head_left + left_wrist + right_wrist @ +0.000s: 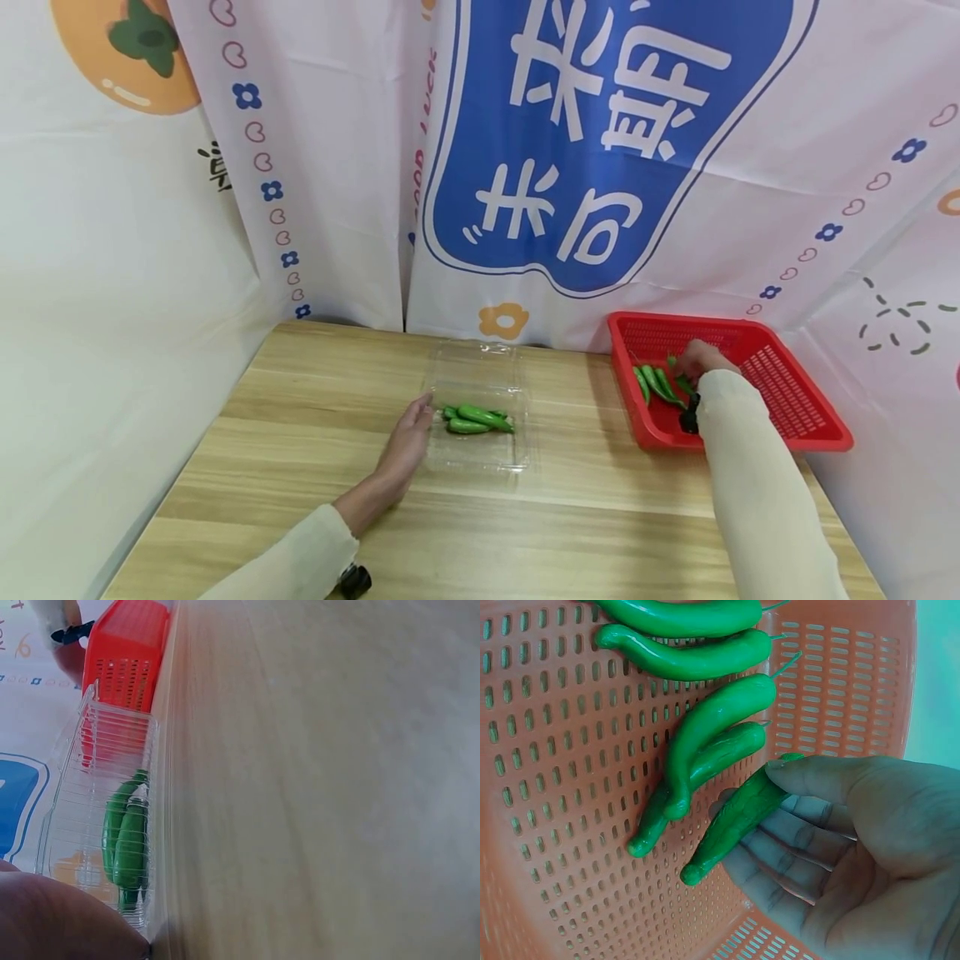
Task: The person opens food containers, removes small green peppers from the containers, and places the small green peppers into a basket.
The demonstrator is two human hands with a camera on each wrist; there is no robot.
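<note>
My right hand (703, 360) is down inside the red basket (813, 392). In the right wrist view it pinches one green chili pepper (739, 817) between thumb and fingers. Several other green peppers (727, 720) lie beside it on the perforated floor. My left hand (408, 437) rests with fairly straight fingers against the left side of a clear plastic box (480, 457). The box's lid (476, 362) is folded back, and several green peppers (476, 419) lie inside. The left wrist view shows part of the left hand (64, 919) at the box's near end.
The box and basket stand on a wood-grain table (300, 400), the basket at the back right. A printed cloth (352, 167) hangs along the table's back edge, with white cloth at both sides.
</note>
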